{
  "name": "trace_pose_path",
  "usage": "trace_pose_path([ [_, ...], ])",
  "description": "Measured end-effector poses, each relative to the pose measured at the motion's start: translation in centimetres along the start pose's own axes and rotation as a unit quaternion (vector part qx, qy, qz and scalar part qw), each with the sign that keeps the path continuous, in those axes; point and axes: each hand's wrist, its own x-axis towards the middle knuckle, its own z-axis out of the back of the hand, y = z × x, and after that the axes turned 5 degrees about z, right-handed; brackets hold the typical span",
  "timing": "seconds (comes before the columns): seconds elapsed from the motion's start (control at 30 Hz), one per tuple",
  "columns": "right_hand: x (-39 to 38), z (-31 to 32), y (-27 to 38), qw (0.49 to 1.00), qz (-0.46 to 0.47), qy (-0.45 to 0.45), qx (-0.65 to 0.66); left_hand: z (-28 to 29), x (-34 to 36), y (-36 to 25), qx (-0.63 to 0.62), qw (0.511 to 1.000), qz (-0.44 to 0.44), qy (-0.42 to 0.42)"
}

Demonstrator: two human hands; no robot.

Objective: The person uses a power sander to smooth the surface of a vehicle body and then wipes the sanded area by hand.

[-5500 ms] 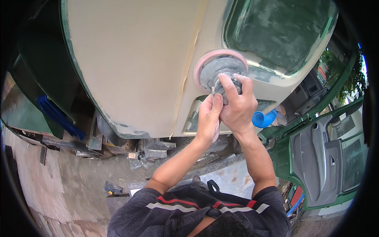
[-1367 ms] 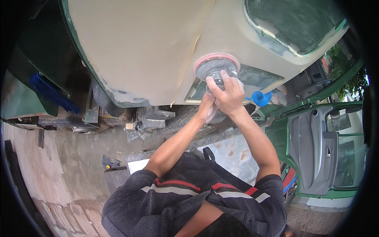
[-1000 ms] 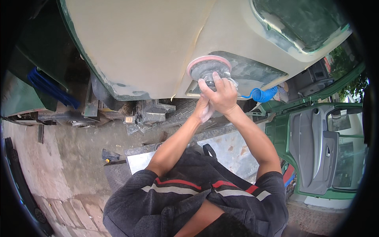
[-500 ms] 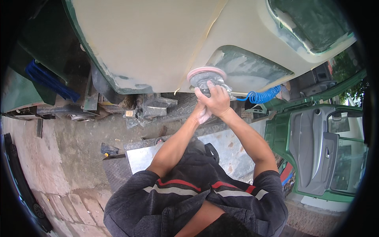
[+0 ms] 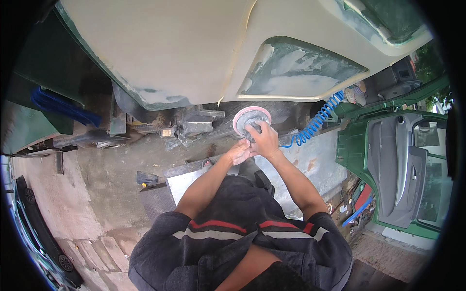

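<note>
My right hand [image 5: 263, 140] grips a dusty round sander [image 5: 251, 116] with a pink pad, held below the lower edge of the beige-primed vehicle panel [image 5: 170, 53], apart from it. My left hand [image 5: 239, 151] is closed at the tool's lower end, just under my right hand; what exactly its fingers hold is hidden. A stretched blue coiled hose [image 5: 318, 121] runs from the tool up toward the right. Above the sander, a recessed section [image 5: 296, 68] shows patches of green and grey, with a strip of tape [image 5: 234, 53] left of it.
An open green vehicle door [image 5: 393, 174] stands at the right. Dark metal parts [image 5: 194, 121] lie under the panel. A metal sheet [image 5: 310, 165] lies on the ground right of my legs. Blue material [image 5: 63, 106] hangs at the left, and a dark car [image 5: 48, 233] is at the lower left.
The sander and both hands have come down off the panel toward my body, exposing the recessed section. The blue hose has stretched out, and the panel sits higher in view.
</note>
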Motion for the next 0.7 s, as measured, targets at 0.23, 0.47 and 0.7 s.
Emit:
trace_pose_path([
  [0.23,-2.9,-2.4,1.2,0.979,-0.127,-0.149,0.047,-3.6,-2.5,-1.1,0.214,0.961,0.009,-0.177],
  [0.47,-1.1,-4.9,-2.8,0.962,-0.019,-0.269,0.028,-3.3,-6.4,-9.1,0.529,0.752,-0.183,-0.347],
  [0.7,0.1,-8.7,-5.9,0.902,0.027,-0.426,-0.061,0.6,-9.0,-21.6,0.737,0.236,-0.571,-0.274],
])
